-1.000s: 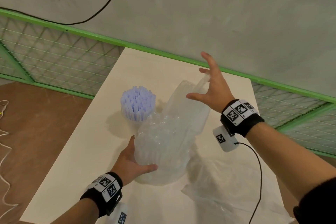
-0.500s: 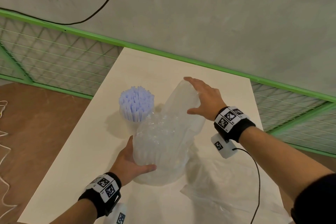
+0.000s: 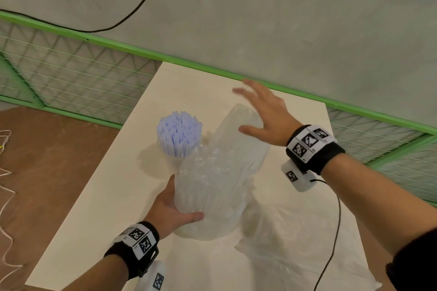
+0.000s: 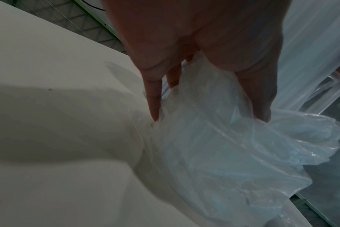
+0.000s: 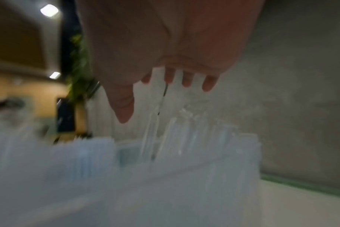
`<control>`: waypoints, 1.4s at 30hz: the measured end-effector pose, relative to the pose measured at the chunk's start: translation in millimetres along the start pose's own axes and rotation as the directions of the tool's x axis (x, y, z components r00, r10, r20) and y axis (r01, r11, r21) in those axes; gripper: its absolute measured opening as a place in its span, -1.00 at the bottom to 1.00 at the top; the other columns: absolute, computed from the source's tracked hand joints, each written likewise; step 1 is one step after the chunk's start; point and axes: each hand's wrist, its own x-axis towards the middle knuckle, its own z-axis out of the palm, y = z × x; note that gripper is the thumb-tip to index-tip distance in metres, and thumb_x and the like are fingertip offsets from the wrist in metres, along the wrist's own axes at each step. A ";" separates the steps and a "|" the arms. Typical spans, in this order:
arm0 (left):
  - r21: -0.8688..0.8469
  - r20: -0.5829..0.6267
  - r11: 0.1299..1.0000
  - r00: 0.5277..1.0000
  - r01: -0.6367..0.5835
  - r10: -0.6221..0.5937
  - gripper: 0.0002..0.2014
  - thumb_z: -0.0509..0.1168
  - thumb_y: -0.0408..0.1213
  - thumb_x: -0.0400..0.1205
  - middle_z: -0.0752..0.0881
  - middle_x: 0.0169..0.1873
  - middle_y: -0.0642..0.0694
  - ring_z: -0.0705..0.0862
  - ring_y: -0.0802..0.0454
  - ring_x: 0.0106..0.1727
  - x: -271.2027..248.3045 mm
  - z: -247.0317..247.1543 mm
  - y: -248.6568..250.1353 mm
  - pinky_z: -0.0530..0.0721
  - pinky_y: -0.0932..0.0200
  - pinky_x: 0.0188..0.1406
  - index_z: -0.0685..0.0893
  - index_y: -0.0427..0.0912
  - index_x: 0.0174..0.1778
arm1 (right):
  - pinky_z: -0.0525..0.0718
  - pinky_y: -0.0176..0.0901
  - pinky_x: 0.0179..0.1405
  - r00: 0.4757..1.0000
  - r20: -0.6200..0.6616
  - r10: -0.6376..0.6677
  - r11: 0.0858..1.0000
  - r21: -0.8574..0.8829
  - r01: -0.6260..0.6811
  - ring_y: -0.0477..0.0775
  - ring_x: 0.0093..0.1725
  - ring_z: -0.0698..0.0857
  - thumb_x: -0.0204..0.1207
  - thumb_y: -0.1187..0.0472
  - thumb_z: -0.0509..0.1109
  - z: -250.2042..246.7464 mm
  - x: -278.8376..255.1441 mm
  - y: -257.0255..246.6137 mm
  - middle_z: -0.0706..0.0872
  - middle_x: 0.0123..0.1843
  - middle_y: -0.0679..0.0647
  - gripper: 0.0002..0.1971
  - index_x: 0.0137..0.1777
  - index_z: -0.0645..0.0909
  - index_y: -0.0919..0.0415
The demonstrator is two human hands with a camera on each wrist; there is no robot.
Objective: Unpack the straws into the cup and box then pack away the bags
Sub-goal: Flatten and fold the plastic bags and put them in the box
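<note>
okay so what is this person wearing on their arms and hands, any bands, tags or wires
Both hands are bare, no gloves. The left hand and right hand each have a black wrist strap carrying white panels printed with black square codes. A small white tagged module hangs under the right strap, with a thin black cable trailing from it. A dark sleeve edge shows on the right upper arm.
</note>
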 end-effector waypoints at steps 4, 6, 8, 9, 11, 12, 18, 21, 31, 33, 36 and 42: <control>-0.015 -0.002 1.000 1.000 0.012 -0.012 -0.15 0.75 -0.22 0.17 0.69 -0.03 0.36 0.58 0.72 -0.04 1.1 0.2 -2.5 0.50 0.68 -0.17 0.38 0.36 0.20 | 0.10 0.30 0.64 0.951 0.283 0.126 0.968 -0.246 -0.055 0.09 0.74 -0.13 0.71 -0.10 0.18 30.3 -6.5 4.6 -0.29 0.76 -0.09 -0.23 0.74 -0.20 -0.01; -0.017 -0.010 1.000 1.000 0.014 -0.014 -0.15 0.76 -0.23 0.16 0.72 -0.07 0.38 0.58 0.72 -0.04 1.4 0.5 -3.3 0.50 0.69 -0.18 0.37 0.39 0.17 | 0.13 0.23 0.63 0.956 0.256 0.144 0.965 -0.250 -0.079 0.10 0.74 -0.06 0.70 0.05 0.25 35.9 -4.3 4.6 -0.26 0.76 -0.06 -0.21 0.74 -0.20 0.02; -0.014 -0.013 1.000 1.000 0.013 -0.014 -0.14 0.75 -0.24 0.17 0.68 -0.05 0.36 0.56 0.75 -0.06 1.2 1.0 -2.9 0.48 0.70 -0.18 0.37 0.34 0.20 | 0.16 0.21 0.55 0.954 0.247 0.172 0.977 -0.164 -0.134 0.07 0.72 0.05 0.58 0.16 0.39 30.4 1.8 4.5 -0.08 0.77 -0.09 -0.12 0.74 -0.12 -0.07; -0.011 -0.012 1.000 1.000 0.015 -0.015 -0.14 0.75 -0.24 0.17 0.66 -0.03 0.35 0.56 0.76 -0.07 1.3 1.2 -2.7 0.48 0.71 -0.18 0.37 0.29 0.24 | 0.18 0.22 0.52 0.946 0.254 0.202 0.978 -0.094 -0.184 0.07 0.70 0.10 0.50 0.15 0.46 25.4 5.7 4.4 0.00 0.76 -0.10 -0.05 0.73 -0.09 -0.13; -0.017 -0.011 1.000 1.000 0.018 -0.018 -0.11 0.75 -0.24 0.17 0.65 0.00 0.34 0.56 0.76 -0.07 2.1 1.4 -3.0 0.47 0.70 -0.17 0.38 0.22 0.30 | 0.16 0.31 0.51 0.920 0.283 0.273 0.959 0.001 -0.285 0.07 0.69 0.13 0.34 0.01 0.59 18.9 13.1 3.2 0.04 0.75 -0.10 0.10 0.72 -0.10 -0.18; -0.021 -0.010 1.000 1.000 0.020 -0.020 -0.09 0.76 -0.22 0.16 0.65 0.01 0.35 0.56 0.75 -0.06 2.3 1.3 -3.7 0.48 0.68 -0.15 0.39 0.19 0.33 | 0.15 0.35 0.50 0.910 0.289 0.297 0.951 -0.008 -0.308 0.06 0.69 0.12 0.28 -0.10 0.61 18.9 15.7 1.0 0.02 0.75 -0.12 0.14 0.71 -0.11 -0.19; -0.026 -0.009 0.999 0.999 0.034 -0.034 -0.07 0.76 -0.19 0.14 0.67 0.03 0.33 0.60 0.62 -0.01 3.5 1.5 -5.0 0.51 0.58 -0.09 0.41 0.15 0.38 | 0.16 0.50 0.54 0.890 0.334 0.311 0.937 0.050 -0.347 0.12 0.71 0.08 0.25 -0.21 0.58 27.8 29.3 -0.3 0.03 0.75 -0.14 0.10 0.70 -0.05 -0.22; -0.033 -0.009 0.999 0.999 0.034 -0.035 -0.08 0.76 -0.21 0.15 0.66 0.03 0.34 0.61 0.66 -0.02 3.0 1.2 -3.9 0.51 0.61 -0.11 0.40 0.17 0.36 | 0.29 0.49 0.49 0.896 0.274 0.349 0.931 0.012 -0.366 0.17 0.65 0.24 0.10 -0.48 0.49 36.4 31.2 2.9 0.13 0.72 -0.15 0.13 0.65 0.04 -0.27; -0.022 -0.006 1.000 1.000 0.016 -0.016 -0.11 0.76 -0.21 0.16 0.68 0.03 0.31 0.58 0.71 -0.01 2.6 0.9 -3.5 0.52 0.68 -0.15 0.43 0.15 0.35 | 0.42 0.03 0.50 0.966 -0.045 0.256 0.963 0.097 -0.251 0.10 0.55 0.44 0.52 0.17 0.48 44.2 29.9 10.6 0.44 0.60 -0.03 -0.43 0.53 0.45 -0.01; -0.021 -0.009 1.000 1.000 0.009 -0.009 -0.09 0.76 -0.19 0.15 0.68 0.04 0.31 0.59 0.69 0.02 2.7 0.6 -4.5 0.54 0.65 -0.13 0.43 0.17 0.36 | 0.32 -0.01 0.54 0.975 -0.095 0.201 0.978 0.071 -0.194 0.10 0.61 0.37 0.60 0.22 0.40 39.3 27.5 9.6 0.39 0.64 0.04 -0.43 0.60 0.38 0.09; -0.029 -0.011 1.000 1.000 0.009 -0.009 -0.12 0.76 -0.21 0.16 0.68 0.03 0.32 0.59 0.69 0.01 2.8 0.7 -4.6 0.54 0.64 -0.11 0.43 0.21 0.32 | 0.04 0.23 0.64 0.976 0.171 0.137 0.975 -0.198 -0.102 0.04 0.73 0.00 0.63 0.04 0.31 43.4 19.1 4.6 -0.01 0.77 -0.04 -0.21 0.74 -0.04 0.08; -0.011 -0.002 1.000 1.000 0.014 -0.014 -0.11 0.76 -0.15 0.15 0.67 0.04 0.34 0.61 0.60 0.03 3.3 0.4 -4.6 0.53 0.57 -0.07 0.43 0.19 0.34 | -0.02 0.29 0.58 0.960 0.175 0.218 0.966 0.100 -0.238 0.00 0.74 -0.07 0.44 -0.31 0.44 30.3 25.3 1.6 -0.06 0.76 -0.18 0.00 0.73 -0.09 -0.15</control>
